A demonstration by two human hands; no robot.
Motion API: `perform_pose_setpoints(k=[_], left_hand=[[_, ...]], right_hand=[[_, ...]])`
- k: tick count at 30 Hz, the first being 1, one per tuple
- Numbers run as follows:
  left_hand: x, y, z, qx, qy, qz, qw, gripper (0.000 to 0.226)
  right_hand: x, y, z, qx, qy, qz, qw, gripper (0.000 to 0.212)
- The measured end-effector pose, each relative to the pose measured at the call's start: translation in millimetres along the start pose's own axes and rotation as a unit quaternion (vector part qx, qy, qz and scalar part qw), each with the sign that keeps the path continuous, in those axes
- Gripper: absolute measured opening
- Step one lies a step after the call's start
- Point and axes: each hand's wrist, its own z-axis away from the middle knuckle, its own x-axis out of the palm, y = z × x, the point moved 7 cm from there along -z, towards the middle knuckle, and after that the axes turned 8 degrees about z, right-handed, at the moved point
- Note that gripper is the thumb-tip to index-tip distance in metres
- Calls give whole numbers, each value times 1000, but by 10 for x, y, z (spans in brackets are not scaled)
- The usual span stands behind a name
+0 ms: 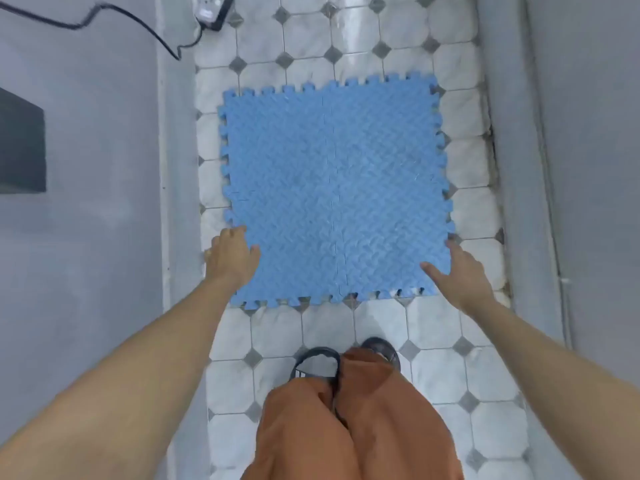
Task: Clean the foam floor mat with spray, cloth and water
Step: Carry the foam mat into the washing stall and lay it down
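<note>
Reaching down w/ both hands, the person has the foam mat (332,188) straight ahead on the tiled floor (450,375), just beyond the feet. Mat is four blue interlocking squares, lying flat, roughly square so no real long axis; its near toothed edge runs left-right across the view, and its sides sit close to the walls on either side.

Left hand (232,255) is at the near-left corner, fingers bent over the mat's side edge, thumb on top of the foam; grip looks loosely curled round the edge, tho whether fingertips are under it can't be told. Right hand (459,268) is at the near-right corner, fingers straight and spread, thumb lying on the mat top, the other fingers along the right edge; touching, not pinching.

Both hands abt equally near, one per corner, so mat lies forward and between them. No spray, cloth or water in view. Judging by this, cleaning proper isn't begun; likely next is squaring up or lifting the near edge.
</note>
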Motion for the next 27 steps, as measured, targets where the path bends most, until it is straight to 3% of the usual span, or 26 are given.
perform_pose_setpoints(k=[8, 12, 16, 20, 23, 25, 27], left_hand=[[1214, -802, -753, -169, -18, 46, 984, 79], [1446, -1000, -855, -226, 24, 101, 969, 85], [1558, -1153, -721, -382, 51, 217, 897, 89], [1574, -1387, -716, -392, 62, 258, 881, 95], [1523, -1492, -695, -357, 46, 270, 893, 82], [1459, -1513, -663, -332, 43, 274, 902, 73], [1356, -1515, -647, -308, 57, 290, 904, 73]], right_hand=[[816, 445, -1006, 86, 18, -67, 994, 88], [936, 535, -1087, 135, 88, -87, 983, 84], [905, 580, -1057, 190, 134, -131, 964, 73], [803, 607, -1131, 240, 100, -125, 957, 74], [713, 748, -1196, 279, 48, -55, 957, 87], [763, 868, -1242, 276, 19, -102, 955, 92], [821, 949, -1233, 265, 10, -185, 946, 83]])
